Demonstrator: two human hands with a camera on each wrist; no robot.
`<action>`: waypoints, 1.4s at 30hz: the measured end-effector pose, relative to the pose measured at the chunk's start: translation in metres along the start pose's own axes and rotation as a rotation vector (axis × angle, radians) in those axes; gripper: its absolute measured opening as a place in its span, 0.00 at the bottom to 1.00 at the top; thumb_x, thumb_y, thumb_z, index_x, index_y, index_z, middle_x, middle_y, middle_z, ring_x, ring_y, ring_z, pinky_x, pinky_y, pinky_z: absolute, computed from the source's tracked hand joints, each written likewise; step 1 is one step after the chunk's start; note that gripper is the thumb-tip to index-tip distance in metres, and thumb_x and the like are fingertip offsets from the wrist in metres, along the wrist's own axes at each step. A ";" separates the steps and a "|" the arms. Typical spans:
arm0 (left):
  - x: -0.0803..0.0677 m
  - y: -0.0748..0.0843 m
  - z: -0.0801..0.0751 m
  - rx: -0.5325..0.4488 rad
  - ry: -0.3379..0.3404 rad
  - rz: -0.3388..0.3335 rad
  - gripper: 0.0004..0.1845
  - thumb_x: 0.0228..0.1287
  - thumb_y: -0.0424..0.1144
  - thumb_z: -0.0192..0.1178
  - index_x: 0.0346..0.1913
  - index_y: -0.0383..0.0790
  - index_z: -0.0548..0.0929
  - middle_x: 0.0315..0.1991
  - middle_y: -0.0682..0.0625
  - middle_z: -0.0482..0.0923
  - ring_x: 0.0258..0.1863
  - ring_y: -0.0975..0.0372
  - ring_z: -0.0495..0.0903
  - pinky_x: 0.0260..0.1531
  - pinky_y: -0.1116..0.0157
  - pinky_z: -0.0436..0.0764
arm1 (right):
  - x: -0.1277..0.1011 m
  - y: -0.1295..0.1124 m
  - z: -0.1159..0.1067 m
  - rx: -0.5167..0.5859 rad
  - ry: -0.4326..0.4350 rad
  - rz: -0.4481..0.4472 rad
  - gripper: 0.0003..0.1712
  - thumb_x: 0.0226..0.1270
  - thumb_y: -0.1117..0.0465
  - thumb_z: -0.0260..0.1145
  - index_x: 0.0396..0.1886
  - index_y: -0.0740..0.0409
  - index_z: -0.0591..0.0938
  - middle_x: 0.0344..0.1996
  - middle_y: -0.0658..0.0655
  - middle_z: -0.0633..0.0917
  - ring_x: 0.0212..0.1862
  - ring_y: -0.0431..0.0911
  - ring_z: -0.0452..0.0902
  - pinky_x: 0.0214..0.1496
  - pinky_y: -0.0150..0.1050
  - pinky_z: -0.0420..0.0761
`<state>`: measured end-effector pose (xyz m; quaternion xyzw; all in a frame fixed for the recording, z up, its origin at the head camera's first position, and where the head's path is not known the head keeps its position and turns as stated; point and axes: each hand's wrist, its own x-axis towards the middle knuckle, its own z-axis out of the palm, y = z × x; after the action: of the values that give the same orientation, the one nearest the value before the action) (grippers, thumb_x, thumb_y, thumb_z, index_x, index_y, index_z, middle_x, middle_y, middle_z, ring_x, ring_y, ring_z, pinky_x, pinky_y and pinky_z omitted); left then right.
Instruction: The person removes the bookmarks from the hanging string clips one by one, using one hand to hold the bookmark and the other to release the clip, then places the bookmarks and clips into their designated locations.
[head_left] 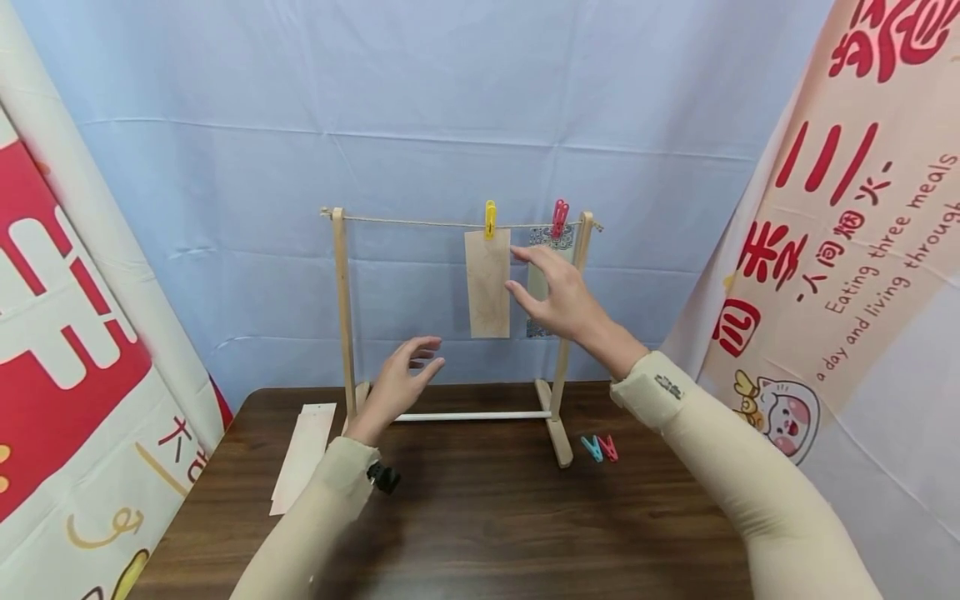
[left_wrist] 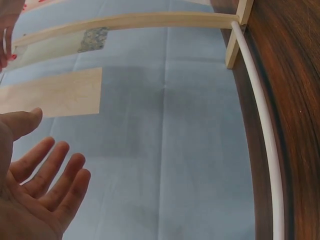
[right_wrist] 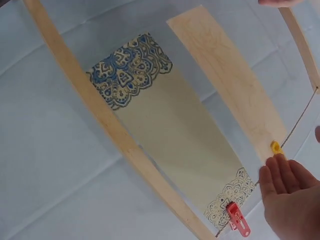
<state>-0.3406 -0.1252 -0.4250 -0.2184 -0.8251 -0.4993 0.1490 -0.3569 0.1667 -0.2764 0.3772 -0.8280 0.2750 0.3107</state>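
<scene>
A plain tan paper card (head_left: 489, 287) hangs from the cord (head_left: 412, 222), fixed at its top by a yellow clothespin (head_left: 490, 220). My right hand (head_left: 558, 292) is beside the card's right edge, thumb and fingers spread apart, with nothing held. Partly behind that hand hangs a pale card with blue patterned ends (right_wrist: 175, 125), under a red clothespin (right_wrist: 238, 220). Lower and to the left, my left hand (head_left: 401, 383) is in the air before the rack, holding nothing. In the left wrist view its fingers (left_wrist: 60, 185) are loosely bent, apart from the tan card (left_wrist: 75, 92).
The cord runs between two wooden posts (head_left: 343, 308) joined low down by a white bar (head_left: 472, 416). Several pale cards (head_left: 303, 458) lie on the dark table (head_left: 487, 525) at left. A blue clothespin (head_left: 592, 448) and a red one (head_left: 608, 448) lie right of the rack.
</scene>
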 end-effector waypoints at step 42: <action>0.040 -0.007 0.027 0.021 -0.035 -0.044 0.22 0.80 0.43 0.66 0.71 0.42 0.80 0.66 0.43 0.80 0.65 0.44 0.81 0.64 0.48 0.81 | 0.044 0.001 -0.003 -0.070 0.019 -0.007 0.32 0.77 0.59 0.72 0.74 0.68 0.75 0.66 0.66 0.81 0.71 0.59 0.74 0.78 0.53 0.70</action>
<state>-0.3795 -0.0954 -0.4245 -0.2071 -0.8374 -0.4899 0.1258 -0.3800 0.1492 -0.2426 0.3666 -0.8327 0.2482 0.3325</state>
